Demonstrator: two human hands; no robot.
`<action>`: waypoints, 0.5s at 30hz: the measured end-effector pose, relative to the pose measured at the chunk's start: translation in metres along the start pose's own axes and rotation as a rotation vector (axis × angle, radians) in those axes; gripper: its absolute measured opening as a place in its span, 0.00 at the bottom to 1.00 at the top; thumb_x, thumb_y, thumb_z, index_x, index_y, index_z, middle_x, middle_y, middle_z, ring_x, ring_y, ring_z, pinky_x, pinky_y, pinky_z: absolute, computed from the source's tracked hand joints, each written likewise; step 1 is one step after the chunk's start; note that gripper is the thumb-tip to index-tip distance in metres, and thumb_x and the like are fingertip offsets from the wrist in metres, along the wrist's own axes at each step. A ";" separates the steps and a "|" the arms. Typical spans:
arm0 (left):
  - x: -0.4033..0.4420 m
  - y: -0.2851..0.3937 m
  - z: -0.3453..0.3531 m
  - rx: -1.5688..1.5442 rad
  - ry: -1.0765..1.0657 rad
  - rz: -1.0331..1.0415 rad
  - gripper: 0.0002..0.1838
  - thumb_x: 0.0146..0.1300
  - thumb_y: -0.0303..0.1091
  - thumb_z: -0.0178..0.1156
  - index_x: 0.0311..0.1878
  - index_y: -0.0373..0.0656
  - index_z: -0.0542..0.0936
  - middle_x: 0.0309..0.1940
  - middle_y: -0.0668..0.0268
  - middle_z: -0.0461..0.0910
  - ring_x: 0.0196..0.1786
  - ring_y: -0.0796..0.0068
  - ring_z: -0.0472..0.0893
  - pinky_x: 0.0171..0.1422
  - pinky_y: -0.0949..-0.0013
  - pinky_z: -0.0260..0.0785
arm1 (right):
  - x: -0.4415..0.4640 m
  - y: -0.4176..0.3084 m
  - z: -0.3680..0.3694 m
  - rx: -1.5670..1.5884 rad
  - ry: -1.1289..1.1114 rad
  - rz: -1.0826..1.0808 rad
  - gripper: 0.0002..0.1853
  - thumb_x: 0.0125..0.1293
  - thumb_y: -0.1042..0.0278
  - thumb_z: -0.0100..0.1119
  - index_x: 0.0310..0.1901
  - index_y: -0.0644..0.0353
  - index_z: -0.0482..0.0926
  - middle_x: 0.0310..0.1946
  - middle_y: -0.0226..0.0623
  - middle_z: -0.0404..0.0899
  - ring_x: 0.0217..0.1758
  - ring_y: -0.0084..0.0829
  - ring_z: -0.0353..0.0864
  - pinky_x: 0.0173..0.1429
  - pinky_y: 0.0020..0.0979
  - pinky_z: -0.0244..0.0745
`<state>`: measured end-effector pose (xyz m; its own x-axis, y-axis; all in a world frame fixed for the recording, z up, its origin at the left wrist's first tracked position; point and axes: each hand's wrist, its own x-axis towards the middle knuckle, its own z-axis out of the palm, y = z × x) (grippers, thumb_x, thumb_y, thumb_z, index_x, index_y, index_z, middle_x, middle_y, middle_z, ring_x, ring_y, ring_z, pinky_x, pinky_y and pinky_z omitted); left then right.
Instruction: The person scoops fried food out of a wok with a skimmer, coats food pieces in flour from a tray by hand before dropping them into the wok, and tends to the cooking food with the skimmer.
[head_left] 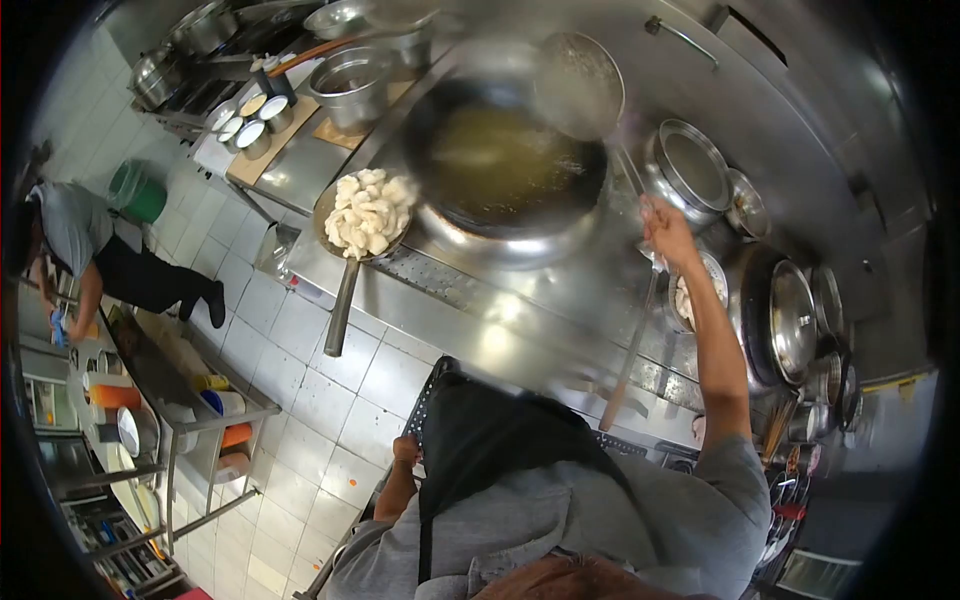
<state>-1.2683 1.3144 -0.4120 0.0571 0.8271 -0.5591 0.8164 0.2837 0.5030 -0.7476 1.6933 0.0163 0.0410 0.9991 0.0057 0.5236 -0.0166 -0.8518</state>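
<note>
Strainer (578, 86) held at wok (432, 150) edge.
Right hand (665, 228): closed around strainer handle. Left hand (406, 450): low beside apron (490, 430); opening and any held item cannot be determined.

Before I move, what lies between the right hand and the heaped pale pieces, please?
The wok of yellowish liquid lies between the right hand and those heaped pieces, in the head view.

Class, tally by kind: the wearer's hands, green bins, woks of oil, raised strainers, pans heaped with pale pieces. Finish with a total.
Wearer's left hand and right hand: 2
Green bin: 1
Wok of oil: 1
Raised strainer: 1
Heaped pan: 1
Total: 6
</note>
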 end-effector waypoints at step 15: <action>0.060 -0.040 -0.002 -0.283 -0.124 -0.213 0.13 0.66 0.37 0.49 0.31 0.40 0.77 0.13 0.63 0.76 0.15 0.67 0.78 0.17 0.64 0.69 | 0.000 -0.031 0.011 0.310 -0.414 0.539 0.17 0.72 0.60 0.55 0.58 0.55 0.70 0.21 0.24 0.68 0.11 0.14 0.57 0.11 0.21 0.50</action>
<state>-1.2983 1.3538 -0.4643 -0.0134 0.6747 -0.7380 0.6270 0.5806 0.5194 -0.7731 1.6941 0.0375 -0.1318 0.7893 -0.5997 0.2547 -0.5577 -0.7900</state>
